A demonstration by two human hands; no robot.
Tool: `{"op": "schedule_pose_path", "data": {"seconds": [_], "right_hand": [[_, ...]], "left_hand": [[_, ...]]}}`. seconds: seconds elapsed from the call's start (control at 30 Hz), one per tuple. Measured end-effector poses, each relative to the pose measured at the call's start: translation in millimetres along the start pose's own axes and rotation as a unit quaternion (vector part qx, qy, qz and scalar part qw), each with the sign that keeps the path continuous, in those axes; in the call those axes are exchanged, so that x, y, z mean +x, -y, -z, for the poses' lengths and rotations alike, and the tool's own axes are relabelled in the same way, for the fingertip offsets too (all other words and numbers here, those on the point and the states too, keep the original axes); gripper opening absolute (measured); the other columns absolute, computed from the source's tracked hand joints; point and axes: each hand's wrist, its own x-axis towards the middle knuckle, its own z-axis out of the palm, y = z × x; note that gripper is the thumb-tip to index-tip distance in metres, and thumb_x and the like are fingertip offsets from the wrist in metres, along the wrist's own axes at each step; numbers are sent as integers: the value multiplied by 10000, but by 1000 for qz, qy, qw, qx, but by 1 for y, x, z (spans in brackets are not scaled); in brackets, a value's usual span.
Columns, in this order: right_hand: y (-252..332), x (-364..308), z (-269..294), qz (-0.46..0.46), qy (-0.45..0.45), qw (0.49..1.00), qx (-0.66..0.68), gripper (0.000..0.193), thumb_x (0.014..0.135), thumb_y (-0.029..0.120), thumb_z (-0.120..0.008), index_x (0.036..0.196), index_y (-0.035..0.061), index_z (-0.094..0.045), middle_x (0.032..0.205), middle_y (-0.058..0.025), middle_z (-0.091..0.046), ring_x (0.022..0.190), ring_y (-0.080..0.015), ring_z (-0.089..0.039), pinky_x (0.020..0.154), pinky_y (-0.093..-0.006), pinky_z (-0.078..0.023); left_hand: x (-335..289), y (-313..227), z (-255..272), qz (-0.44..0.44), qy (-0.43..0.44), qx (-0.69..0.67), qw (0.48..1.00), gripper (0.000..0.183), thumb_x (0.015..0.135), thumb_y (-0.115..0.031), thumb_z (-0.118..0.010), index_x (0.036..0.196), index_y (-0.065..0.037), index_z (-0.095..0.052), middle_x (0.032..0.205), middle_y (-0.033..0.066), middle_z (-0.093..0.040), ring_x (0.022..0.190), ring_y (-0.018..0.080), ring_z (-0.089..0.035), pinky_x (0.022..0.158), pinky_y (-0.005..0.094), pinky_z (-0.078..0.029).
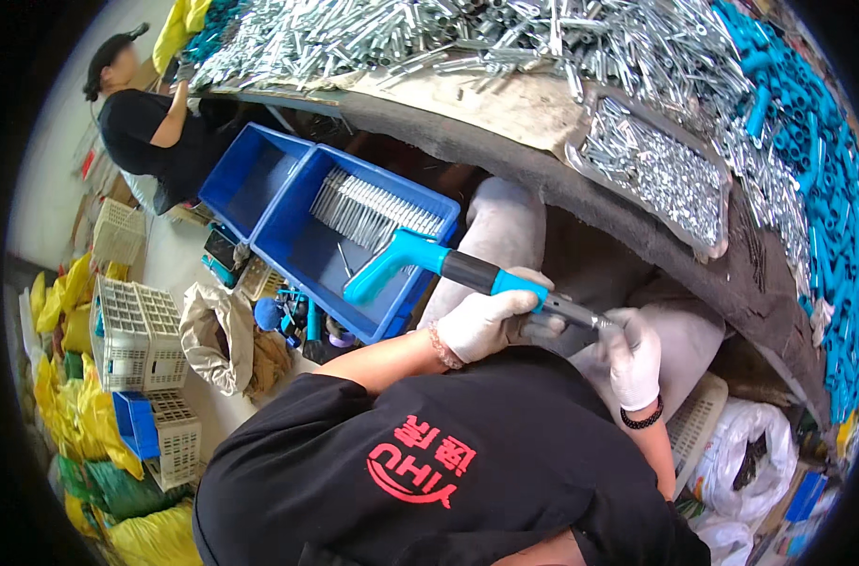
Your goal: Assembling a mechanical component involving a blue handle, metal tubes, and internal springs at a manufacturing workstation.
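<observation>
Across my lap lies a teal pistol-grip tool (471,272) with a black sleeve and a grey metal shaft, its handle pointing left over a blue bin. My left hand (493,321), in a white glove, is closed around the teal collar near the shaft. At the shaft's shiny tip, the gloved fingers of my right hand (631,357) are pinched together and slightly blurred. Whether they grip the tip itself or a small part on it is hidden. Rows of silver metal rods (373,209) lie in the bin (302,269) below the handle.
A workbench edge (505,104) curves ahead, heaped with metal tubes (448,33) and teal tubes (825,160). A tray of small metal parts (648,170) sits on it. Another person (156,132) works at far left. Plastic crates (132,335) and a sack (217,335) stand left; white bags (745,453) right.
</observation>
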Motion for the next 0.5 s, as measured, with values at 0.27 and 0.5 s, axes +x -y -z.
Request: {"op": "schedule_pose_path", "data": {"seconds": [0.27, 0.5], "right_hand": [[-7, 5, 8, 3, 34, 997, -67, 182, 939, 109, -586, 1058, -22, -630, 803, -82, -649, 752, -142, -638, 702, -290, -508], [-11, 6, 5, 40, 27, 995, -87, 224, 908, 85, -604, 1109, -14, -615, 988, -139, -644, 861, -183, -646, 694, -334, -521]], "left_hand": [[6, 1, 4, 4, 7, 10, 1000, 334, 936, -171, -637, 1243, -102, -525, 1230, 153, -621, 1099, 316, -655, 939, 489, -555], [3, -5, -7, -2, 4, 26, 1000, 357, 906, -161, -671, 1223, -91, -522, 1209, 146, -612, 1065, 292, -647, 942, 514, -554]]}}
